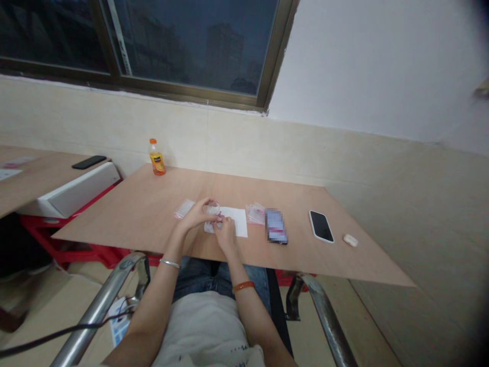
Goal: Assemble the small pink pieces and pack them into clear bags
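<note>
Transparent plastic, seemingly a round container (213, 208), sits in the left hand's (195, 216) curled grip over white paper (240, 224). The right hand (226, 234) bends its fingertips to small pinkish pieces (219, 219) beside it; whether it grips any, I cannot tell. Steady left fingers and light touches should suit. Plastic bags (255, 213) and a smartphone (276, 227) crowd the paper's right; an orange-juice bottle (157, 159) stands well apart.

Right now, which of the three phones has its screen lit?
The phone beside the plastic bags, nearest the right hand: its screen is bright, while the white-edged phone and black phone on the other table look dark.
</note>
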Available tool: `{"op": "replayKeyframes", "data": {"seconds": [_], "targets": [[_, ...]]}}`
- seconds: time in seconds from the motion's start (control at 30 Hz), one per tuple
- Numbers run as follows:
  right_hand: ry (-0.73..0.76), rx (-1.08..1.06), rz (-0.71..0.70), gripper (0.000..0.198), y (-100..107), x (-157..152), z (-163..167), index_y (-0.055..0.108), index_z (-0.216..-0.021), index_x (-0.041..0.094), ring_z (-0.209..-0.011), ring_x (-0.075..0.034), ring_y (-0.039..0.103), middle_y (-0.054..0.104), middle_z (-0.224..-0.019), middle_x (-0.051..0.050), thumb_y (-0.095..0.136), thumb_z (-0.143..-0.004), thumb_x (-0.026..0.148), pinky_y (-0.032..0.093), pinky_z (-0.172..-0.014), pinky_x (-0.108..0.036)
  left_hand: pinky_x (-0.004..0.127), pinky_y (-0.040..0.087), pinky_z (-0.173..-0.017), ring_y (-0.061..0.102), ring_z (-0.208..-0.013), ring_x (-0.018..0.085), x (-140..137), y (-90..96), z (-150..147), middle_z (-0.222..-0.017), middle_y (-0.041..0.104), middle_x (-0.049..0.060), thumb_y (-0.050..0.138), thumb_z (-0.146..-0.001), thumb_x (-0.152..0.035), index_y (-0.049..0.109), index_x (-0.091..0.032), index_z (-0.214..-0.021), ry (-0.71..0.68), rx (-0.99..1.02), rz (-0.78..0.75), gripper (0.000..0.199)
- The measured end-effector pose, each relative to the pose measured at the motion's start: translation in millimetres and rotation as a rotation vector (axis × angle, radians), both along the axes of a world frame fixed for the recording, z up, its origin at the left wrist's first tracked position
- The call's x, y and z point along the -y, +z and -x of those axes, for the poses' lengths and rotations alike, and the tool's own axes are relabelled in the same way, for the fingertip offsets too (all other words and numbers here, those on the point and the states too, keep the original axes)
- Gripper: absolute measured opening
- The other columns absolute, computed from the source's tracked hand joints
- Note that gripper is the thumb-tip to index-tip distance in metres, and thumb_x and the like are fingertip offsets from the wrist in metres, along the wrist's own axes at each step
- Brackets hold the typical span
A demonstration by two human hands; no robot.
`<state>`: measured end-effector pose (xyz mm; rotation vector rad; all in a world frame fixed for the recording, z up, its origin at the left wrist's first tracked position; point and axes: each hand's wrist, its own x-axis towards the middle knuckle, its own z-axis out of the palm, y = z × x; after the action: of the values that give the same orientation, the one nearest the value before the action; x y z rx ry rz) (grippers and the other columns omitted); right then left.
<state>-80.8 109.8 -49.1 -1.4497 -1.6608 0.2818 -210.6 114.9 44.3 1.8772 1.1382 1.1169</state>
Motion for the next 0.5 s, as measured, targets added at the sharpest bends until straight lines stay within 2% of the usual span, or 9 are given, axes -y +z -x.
{"op": "replayKeyframes", "data": {"seconds": [0.23,0.5], "targets": [[0.015,0.081,0.036,0.020,6.3,5.3,2.4,0.066,-0.095,0.019,-0.089,-0.022,0.052,0.060,-0.091,-0.009,0.058,-0.078,0.025,0.038,-0.079,-0.032,0.034,0.044,-0.085,0.057,-0.091,0.020,1.7,2.2,-0.2,-0.096,0.061,0.007,0.074,-0.056,-0.035,0.057,-0.014,-0.093,0.022,0.005,-0.002,0.046],[0.035,0.069,0.022,0.016,-0.1,1.6,1.4,0.068,-0.088,0.020,-0.087,-0.023,0.052,0.060,-0.089,-0.009,0.057,-0.077,0.022,0.039,-0.077,-0.033,0.034,0.045,-0.085,0.058,-0.089,0.019,-1.7,-2.2,1.6,-0.094,0.062,0.007,0.075,-0.056,-0.030,0.057,-0.014,-0.089,0.018,0.005,0.017,0.041]]}}
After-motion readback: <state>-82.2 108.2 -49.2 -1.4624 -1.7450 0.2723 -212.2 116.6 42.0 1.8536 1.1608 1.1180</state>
